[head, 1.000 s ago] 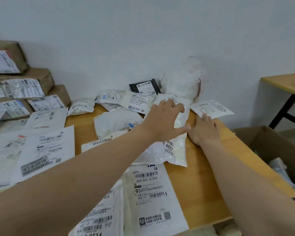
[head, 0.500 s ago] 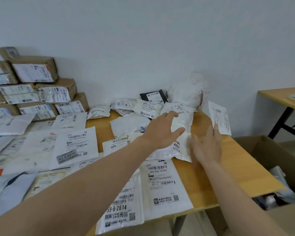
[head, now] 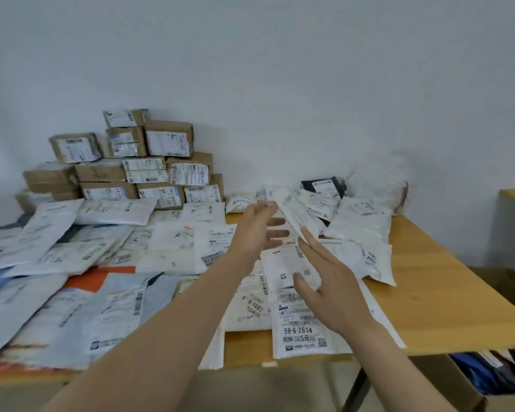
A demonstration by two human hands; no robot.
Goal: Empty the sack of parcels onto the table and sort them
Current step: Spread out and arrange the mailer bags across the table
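A thin white parcel (head: pixel 293 214) hangs tilted above the wooden table (head: pixel 428 292), between my two hands. My left hand (head: pixel 259 230) reaches out with straight, spread fingers, and its thumb and fingertips touch the parcel's left edge. My right hand (head: pixel 327 281) is flat with fingers extended, and its fingertip meets the parcel's lower corner. Under the hands lie labelled white mailers, one marked 59-6-2614 (head: pixel 298 331). A crumpled white sack (head: pixel 378 185) leans on the wall at the back right.
Brown cardboard boxes (head: pixel 149 168) are stacked at the back left. Flat white and grey mailers (head: pixel 72 248) cover the table's left half. A black parcel (head: pixel 324 184) and plump white bags (head: pixel 360 221) lie at the back. An open carton (head: pixel 488 373) stands on the floor to the right.
My right hand lifted the thin parcel from the table's right edge and carried it left toward my left hand, which rose off the white bags. The view swung left and up.
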